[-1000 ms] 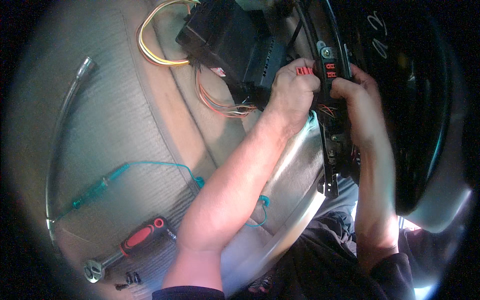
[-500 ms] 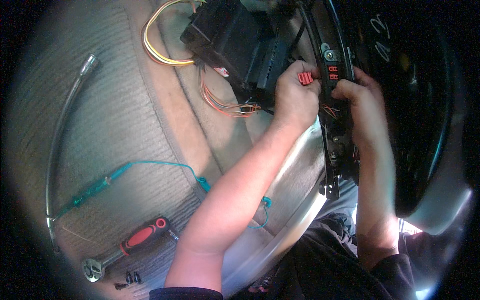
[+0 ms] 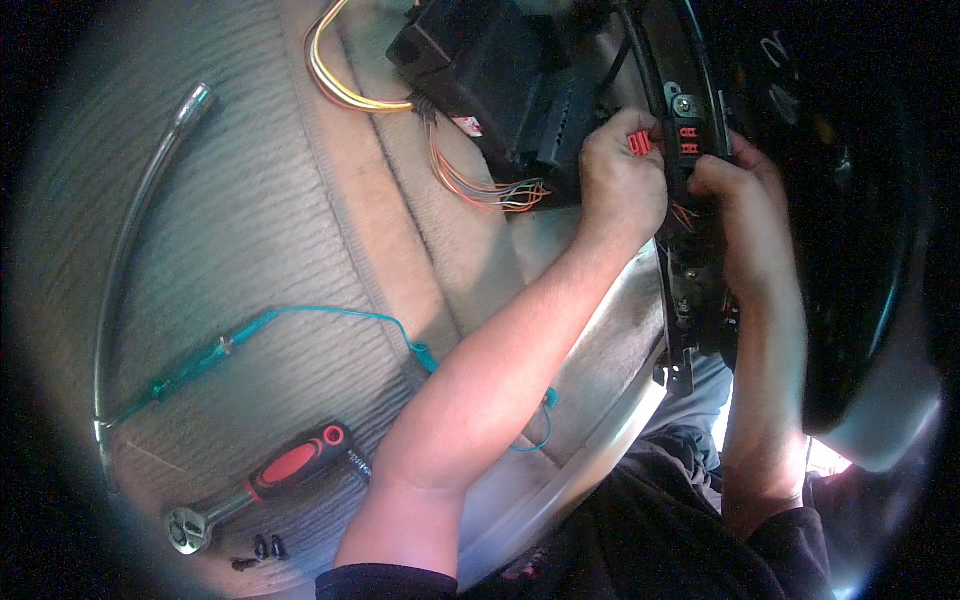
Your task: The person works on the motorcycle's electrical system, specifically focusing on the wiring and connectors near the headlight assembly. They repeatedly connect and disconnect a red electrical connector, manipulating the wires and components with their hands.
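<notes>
My left hand is closed around a small red connector at the edge of a black panel. Just to its right, my right hand grips that black panel, below two red sockets set in it. A black module box lies beside my left hand, with a bundle of orange and brown wires running from it. Both forearms come up from the lower edge.
A beige ribbed car seat fills the left side. On it lie a green test probe with a coiled lead, a red-handled ratchet, several small black screws, a curved chrome rail and yellow wires.
Both hands have stayed at the black panel and crept slightly upward. My left hand's fingers have closed tighter on the red connector. The tools on the seat have not moved.
</notes>
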Demonstrator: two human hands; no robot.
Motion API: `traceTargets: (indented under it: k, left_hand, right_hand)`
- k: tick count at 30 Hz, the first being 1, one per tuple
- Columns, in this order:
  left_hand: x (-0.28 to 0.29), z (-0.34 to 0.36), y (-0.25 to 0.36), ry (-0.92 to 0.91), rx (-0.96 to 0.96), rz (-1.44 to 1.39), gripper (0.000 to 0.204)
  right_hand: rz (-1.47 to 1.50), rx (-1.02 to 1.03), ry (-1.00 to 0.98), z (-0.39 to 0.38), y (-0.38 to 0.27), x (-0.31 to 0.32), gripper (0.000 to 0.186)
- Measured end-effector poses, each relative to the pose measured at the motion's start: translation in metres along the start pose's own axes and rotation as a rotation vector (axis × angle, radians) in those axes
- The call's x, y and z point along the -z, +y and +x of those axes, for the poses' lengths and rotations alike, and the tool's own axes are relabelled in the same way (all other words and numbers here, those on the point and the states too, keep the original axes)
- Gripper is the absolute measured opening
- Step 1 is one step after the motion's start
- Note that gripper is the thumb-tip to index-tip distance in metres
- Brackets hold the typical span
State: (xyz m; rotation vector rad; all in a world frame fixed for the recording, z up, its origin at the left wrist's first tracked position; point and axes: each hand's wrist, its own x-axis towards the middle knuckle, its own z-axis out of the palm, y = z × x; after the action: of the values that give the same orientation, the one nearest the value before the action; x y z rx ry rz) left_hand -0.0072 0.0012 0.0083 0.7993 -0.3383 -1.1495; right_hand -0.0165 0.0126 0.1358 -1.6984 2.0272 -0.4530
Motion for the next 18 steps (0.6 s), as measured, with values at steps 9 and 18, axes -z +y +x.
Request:
traceTargets:
  k: [9,18]
  left_hand:
    - [0.002,-0.004,-0.001,-0.009,0.010,-0.171,0.012]
    - [0.006,-0.001,0.005,-0.020,0.018,0.104,0.014]
  right_hand:
    - [-0.055,0.026,0.050,-0.006,-0.002,-0.002,0.031]
    - [-0.020,0.018,0.002,-0.008,0.003,0.001,0.036]
